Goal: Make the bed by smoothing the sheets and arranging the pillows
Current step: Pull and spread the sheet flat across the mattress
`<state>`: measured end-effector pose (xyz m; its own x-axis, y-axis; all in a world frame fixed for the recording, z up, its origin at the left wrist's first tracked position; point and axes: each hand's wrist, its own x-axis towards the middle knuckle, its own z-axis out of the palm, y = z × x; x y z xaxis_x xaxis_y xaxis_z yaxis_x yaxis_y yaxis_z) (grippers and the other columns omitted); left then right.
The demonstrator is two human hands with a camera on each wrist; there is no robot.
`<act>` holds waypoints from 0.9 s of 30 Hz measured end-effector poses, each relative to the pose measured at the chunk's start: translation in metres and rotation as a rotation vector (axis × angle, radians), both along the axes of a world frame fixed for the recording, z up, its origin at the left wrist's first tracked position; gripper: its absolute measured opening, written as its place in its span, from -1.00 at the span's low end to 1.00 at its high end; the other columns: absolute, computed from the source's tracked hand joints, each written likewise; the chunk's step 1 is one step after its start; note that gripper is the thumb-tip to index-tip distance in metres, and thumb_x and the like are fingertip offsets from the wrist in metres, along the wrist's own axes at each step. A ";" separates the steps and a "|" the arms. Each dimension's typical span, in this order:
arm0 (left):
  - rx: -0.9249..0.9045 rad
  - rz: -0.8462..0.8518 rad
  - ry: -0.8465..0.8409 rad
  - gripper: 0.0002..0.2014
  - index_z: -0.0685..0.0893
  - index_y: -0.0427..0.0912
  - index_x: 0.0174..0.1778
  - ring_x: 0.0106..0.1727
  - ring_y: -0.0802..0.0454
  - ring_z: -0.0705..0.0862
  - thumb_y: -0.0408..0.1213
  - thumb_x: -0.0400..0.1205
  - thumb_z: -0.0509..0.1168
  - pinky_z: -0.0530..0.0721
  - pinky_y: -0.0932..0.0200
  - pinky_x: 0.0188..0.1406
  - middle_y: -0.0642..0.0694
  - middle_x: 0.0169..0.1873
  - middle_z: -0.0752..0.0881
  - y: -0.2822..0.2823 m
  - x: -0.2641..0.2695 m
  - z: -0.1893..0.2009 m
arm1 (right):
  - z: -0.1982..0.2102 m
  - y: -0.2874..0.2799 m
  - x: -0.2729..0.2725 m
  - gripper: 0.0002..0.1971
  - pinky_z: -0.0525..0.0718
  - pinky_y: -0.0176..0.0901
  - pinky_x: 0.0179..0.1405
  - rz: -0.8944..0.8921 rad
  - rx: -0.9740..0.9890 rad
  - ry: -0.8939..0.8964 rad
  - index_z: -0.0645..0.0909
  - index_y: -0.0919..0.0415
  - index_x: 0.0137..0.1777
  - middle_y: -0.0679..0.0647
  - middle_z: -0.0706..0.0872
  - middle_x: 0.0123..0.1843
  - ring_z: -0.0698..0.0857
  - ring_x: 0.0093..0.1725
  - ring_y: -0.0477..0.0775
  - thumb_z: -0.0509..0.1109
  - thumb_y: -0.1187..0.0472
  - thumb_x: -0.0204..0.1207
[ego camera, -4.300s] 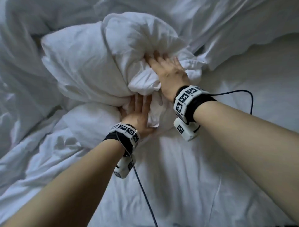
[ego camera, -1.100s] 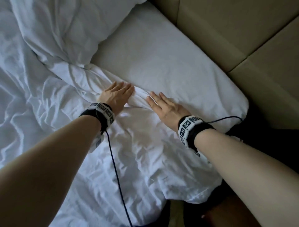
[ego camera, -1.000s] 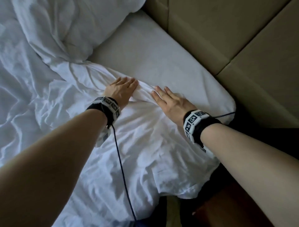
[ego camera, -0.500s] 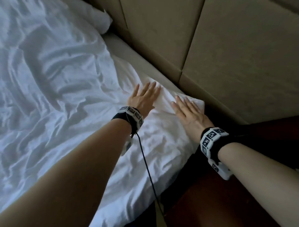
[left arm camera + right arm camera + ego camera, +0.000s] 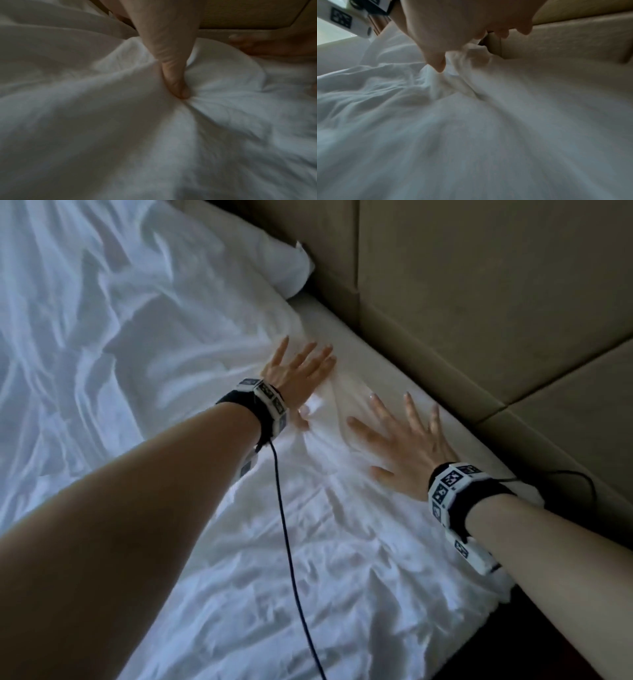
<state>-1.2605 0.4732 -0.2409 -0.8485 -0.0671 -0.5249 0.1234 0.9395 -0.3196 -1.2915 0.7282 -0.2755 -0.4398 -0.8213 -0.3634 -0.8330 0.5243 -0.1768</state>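
A crumpled white sheet (image 5: pixel 137 371) covers the bed, its upper edge lying near the headboard. My left hand (image 5: pixel 296 374) presses flat on that edge with fingers straight and spread. In the left wrist view its thumb (image 5: pixel 175 81) digs into a fold of the sheet (image 5: pixel 102 121). My right hand (image 5: pixel 404 440) lies flat and spread on the sheet just right of the left one. From the right wrist camera the right hand's fingertips (image 5: pixel 439 65) touch bunched sheet (image 5: pixel 471 135). A white pillow (image 5: pixel 281 258) lies at the top, beside the headboard.
A beige padded headboard (image 5: pixel 479 302) runs diagonally along the right side. A bare strip of mattress (image 5: pixel 342 337) shows between sheet edge and headboard. A dark cable (image 5: pixel 287 542) hangs from my left wristband across the sheet. Dark floor (image 5: pixel 513 645) lies past the bed's lower right corner.
Both hands have slid along the sheet's top edge toward the headboard and spread their fingers wider. The view has swung, so the pillow now sits at the top.
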 end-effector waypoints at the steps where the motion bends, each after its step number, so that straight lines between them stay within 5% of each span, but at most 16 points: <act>1: -0.003 -0.030 -0.014 0.28 -0.31 -0.13 0.70 0.72 -0.13 -0.21 0.36 0.37 0.41 -0.24 -0.37 0.61 -0.11 0.70 -0.29 -0.005 -0.007 -0.004 | -0.007 -0.008 -0.003 -0.12 -0.13 0.69 0.47 -0.020 0.013 -0.041 -0.48 -0.47 0.55 -0.14 -0.55 0.65 -0.29 0.65 0.49 0.16 -0.38 0.51; 6: 0.002 -0.101 -0.074 0.31 -0.30 -0.15 0.70 0.72 -0.16 -0.15 0.43 0.32 0.36 -0.24 -0.41 0.57 -0.12 0.72 -0.19 -0.018 -0.020 -0.043 | -0.040 -0.024 0.000 -0.14 -0.05 0.62 0.51 -0.066 0.031 -0.163 -0.51 -0.48 0.53 -0.14 -0.55 0.65 -0.22 0.68 0.44 0.19 -0.16 0.62; 9: 0.032 -0.100 -0.031 0.18 -0.31 -0.11 0.70 0.72 -0.16 -0.14 0.42 0.44 0.26 -0.23 -0.38 0.61 -0.10 0.72 -0.17 -0.028 -0.012 -0.070 | -0.051 -0.027 0.003 -0.12 -0.15 0.47 0.60 -0.061 -0.016 -0.150 -0.48 -0.39 0.59 -0.08 -0.50 0.68 -0.27 0.68 0.40 0.13 0.20 0.65; 12: 0.102 -0.141 0.054 -0.08 -0.23 -0.07 0.72 0.72 -0.16 -0.08 0.37 0.60 0.00 -0.21 -0.30 0.64 -0.08 0.72 -0.14 -0.037 -0.004 -0.082 | -0.057 -0.030 0.005 -0.17 -0.08 0.31 0.66 -0.025 -0.043 -0.095 -0.35 -0.15 0.69 0.09 -0.35 0.73 -0.22 0.69 0.42 0.05 0.36 0.60; 15: 0.230 -0.075 0.075 -0.33 0.01 -0.11 0.72 0.71 -0.21 0.04 0.06 0.69 -0.11 -0.17 -0.22 0.67 -0.12 0.71 0.05 -0.033 -0.001 -0.079 | -0.057 -0.032 0.008 -0.32 0.24 0.33 0.59 -0.016 -0.141 -0.074 0.01 0.19 0.73 0.31 0.01 0.72 0.10 0.66 0.49 -0.07 0.41 0.57; 19: 0.253 -0.078 0.099 -0.48 0.29 -0.21 0.65 0.66 -0.18 0.25 -0.34 0.71 0.06 -0.05 -0.10 0.67 -0.15 0.64 0.30 -0.020 0.001 -0.060 | -0.060 -0.028 0.006 -0.23 0.59 0.21 0.36 0.052 -0.241 0.027 0.37 0.42 0.57 0.46 0.39 0.55 0.55 0.44 0.43 -0.57 0.42 0.63; 22: 0.321 -0.150 0.240 -0.54 0.73 -0.38 0.22 0.17 -0.27 0.75 -0.59 0.38 0.28 0.58 -0.31 0.30 -0.30 0.19 0.75 -0.006 0.003 -0.037 | -0.035 -0.017 0.004 -0.33 0.76 0.13 0.13 0.091 -0.280 0.078 0.47 0.39 0.52 0.41 0.50 0.49 0.68 0.31 0.35 -0.35 0.48 0.62; 25: 0.329 0.091 0.237 -0.52 0.55 -0.20 0.47 0.40 -0.24 0.56 -0.51 0.59 0.22 0.48 -0.22 0.44 -0.17 0.39 0.63 0.015 -0.004 0.005 | 0.004 0.002 -0.005 -0.35 0.77 0.06 0.06 0.159 -0.353 0.185 0.53 0.40 0.46 0.41 0.57 0.43 0.71 0.26 0.32 -0.35 0.46 0.66; 27: 0.275 0.115 0.284 -0.56 0.52 -0.08 0.47 0.35 -0.26 0.55 -0.41 0.66 0.14 0.59 -0.18 0.21 -0.11 0.33 0.64 0.028 -0.012 0.040 | 0.031 0.015 -0.014 -0.33 0.74 0.11 0.16 0.195 -0.384 0.240 0.49 0.43 0.48 0.45 0.56 0.43 0.68 0.30 0.35 -0.42 0.40 0.70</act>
